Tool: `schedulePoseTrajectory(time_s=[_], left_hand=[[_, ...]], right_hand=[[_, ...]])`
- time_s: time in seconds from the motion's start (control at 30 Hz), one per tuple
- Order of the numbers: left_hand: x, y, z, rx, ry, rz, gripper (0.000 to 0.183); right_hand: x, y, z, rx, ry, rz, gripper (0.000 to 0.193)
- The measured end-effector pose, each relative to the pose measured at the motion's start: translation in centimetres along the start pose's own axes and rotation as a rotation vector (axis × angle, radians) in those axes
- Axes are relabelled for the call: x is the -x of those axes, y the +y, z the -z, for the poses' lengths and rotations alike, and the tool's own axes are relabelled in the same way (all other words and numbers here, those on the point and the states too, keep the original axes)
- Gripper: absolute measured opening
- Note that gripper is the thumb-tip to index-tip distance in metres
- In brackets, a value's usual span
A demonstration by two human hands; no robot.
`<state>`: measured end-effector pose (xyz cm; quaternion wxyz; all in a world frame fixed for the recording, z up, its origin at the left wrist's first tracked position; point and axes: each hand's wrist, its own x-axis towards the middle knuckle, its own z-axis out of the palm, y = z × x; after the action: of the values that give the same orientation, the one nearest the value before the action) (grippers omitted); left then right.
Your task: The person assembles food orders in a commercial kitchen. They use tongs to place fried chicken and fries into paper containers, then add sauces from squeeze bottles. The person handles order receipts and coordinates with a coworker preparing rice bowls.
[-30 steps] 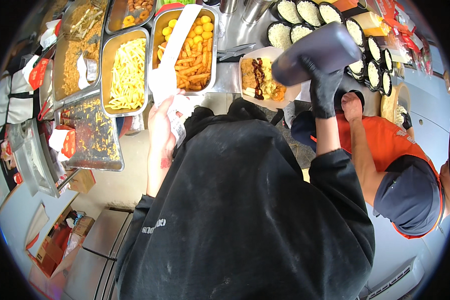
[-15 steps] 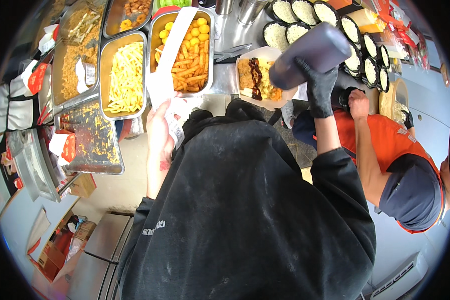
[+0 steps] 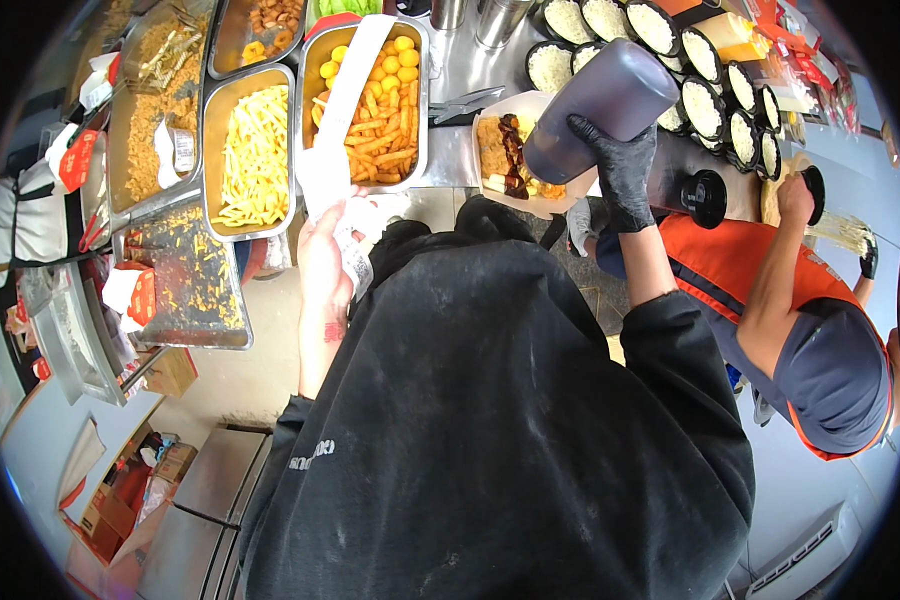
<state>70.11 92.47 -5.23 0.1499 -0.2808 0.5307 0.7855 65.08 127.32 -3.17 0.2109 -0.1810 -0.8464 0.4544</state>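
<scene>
My right hand (image 3: 620, 172), in a black glove, grips a dark translucent squeeze bottle (image 3: 600, 100). The bottle is tilted, its lower left end over an open paper food box (image 3: 573, 190). Brown sauce (image 3: 513, 150) lies in streaks across the food inside, and the bottle hides the box's right part. Bare and closed, my left hand (image 3: 322, 262) holds a long white paper strip (image 3: 350, 95) that reaches across a tray of fries and yellow balls. A printed receipt (image 3: 356, 258) hangs by the same hand; its fingertips are partly hidden.
Metal trays of fries (image 3: 252, 150) and of orange fries with balls (image 3: 395, 130) stand left. Tongs (image 3: 465, 107) lie between tray and box. Several black bowls of pale noodles (image 3: 653, 28) fill the back right. At right, a co-worker in an orange vest (image 3: 715, 255) handles noodles and a bowl.
The bottle has shifted slightly left and down and tilts more steeply, covering more of the box. The co-worker's arms have moved right, lifting a bowl and noodles. My left hand barely moved.
</scene>
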Motion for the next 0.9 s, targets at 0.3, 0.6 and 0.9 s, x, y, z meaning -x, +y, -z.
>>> schedulePoseTrajectory(time_s=[0.3,0.6,0.9], left_hand=[[-0.1,-0.1,0.3,-0.014,-0.005,0.009,0.034],[-0.4,-0.1,0.2,-0.035,-0.007,0.013,0.035],[-0.6,0.2,-0.6,0.035,-0.014,0.024,0.033]], right_hand=[[-2.5,-0.8,0.1,-0.243,0.077,0.018,0.057],[-3.0,-1.9,1.6,-0.428,-0.046,-0.091,0.063],[-1.4,0.6,-0.4,-0.115,-0.066,0.023,0.075]])
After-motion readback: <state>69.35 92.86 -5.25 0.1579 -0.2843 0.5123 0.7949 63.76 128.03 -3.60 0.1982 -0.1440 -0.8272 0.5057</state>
